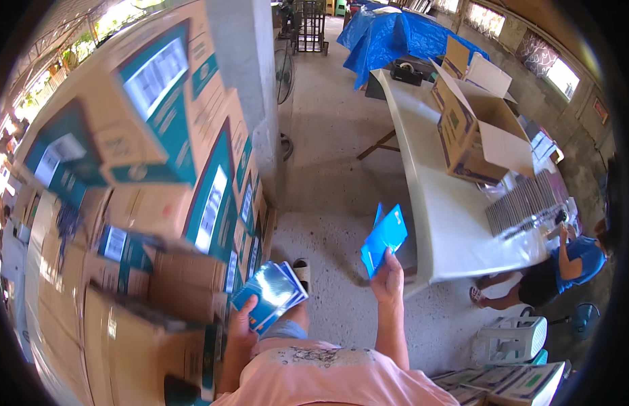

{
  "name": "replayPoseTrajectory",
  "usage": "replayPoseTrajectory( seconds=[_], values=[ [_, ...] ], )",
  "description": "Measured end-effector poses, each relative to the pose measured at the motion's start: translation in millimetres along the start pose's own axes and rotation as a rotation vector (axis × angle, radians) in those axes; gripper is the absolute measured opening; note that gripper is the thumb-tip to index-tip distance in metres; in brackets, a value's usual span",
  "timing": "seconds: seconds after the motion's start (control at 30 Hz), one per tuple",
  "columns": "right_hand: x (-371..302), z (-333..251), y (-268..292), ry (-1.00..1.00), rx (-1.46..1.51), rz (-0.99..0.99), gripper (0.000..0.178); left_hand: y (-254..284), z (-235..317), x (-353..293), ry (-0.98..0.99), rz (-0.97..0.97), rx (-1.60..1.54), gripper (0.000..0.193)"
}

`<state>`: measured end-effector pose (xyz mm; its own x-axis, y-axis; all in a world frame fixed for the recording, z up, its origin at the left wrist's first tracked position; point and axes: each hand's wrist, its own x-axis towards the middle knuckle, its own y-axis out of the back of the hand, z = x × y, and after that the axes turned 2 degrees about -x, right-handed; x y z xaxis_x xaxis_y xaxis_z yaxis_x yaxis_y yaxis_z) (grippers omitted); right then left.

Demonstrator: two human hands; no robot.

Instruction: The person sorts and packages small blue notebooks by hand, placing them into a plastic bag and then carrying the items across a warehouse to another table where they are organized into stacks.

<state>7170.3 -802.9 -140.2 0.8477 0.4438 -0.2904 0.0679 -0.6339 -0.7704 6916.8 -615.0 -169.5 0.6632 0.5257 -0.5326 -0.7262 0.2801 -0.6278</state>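
Note:
My left hand is closed on a small stack of glossy blue booklets, fanned slightly so white edges show at the right side. It is beside the stacked cartons. Over the floor near the table, my right hand grips a few bright blue folded sheets by their lower end, thumb on top. One sheet sticks up apart from the others. Whether they are thin booklets or loose card, I cannot tell. The two hands are well apart, and neither touches the table.
Tall stacks of brown and teal cartons rise on my left beside a concrete pillar. On the table are an open carton and rows of stacked booklets. A person sits beyond it, near a white stool. A blue tarp covers something behind.

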Motion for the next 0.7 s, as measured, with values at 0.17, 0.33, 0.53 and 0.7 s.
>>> replayPoseTrajectory(
  seconds=[0.17, 0.33, 0.53, 0.7],
  values=[
    [193.3, -33.3, -71.2, 0.153, -0.227, -0.057, 0.025, -134.5, 47.5, 157.5, 0.15, -0.001, 0.021, 0.041],
    [335.7, -95.9, -135.6, 0.349, -0.338, -0.067, 0.03, -248.0, 92.6, 307.0, 0.15, -0.154, 0.14, 0.042],
    [522.4, -115.2, -148.3, 0.39, -0.28, 0.098, 0.028, -364.4, 118.2, 470.9, 0.177, -0.216, 0.217, 0.042],
    [710.0, -136.8, -190.6, 0.212, -0.097, -0.036, 0.018, -455.2, 148.4, 613.8, 0.164, -0.158, 0.233, 0.04]
  ],
)
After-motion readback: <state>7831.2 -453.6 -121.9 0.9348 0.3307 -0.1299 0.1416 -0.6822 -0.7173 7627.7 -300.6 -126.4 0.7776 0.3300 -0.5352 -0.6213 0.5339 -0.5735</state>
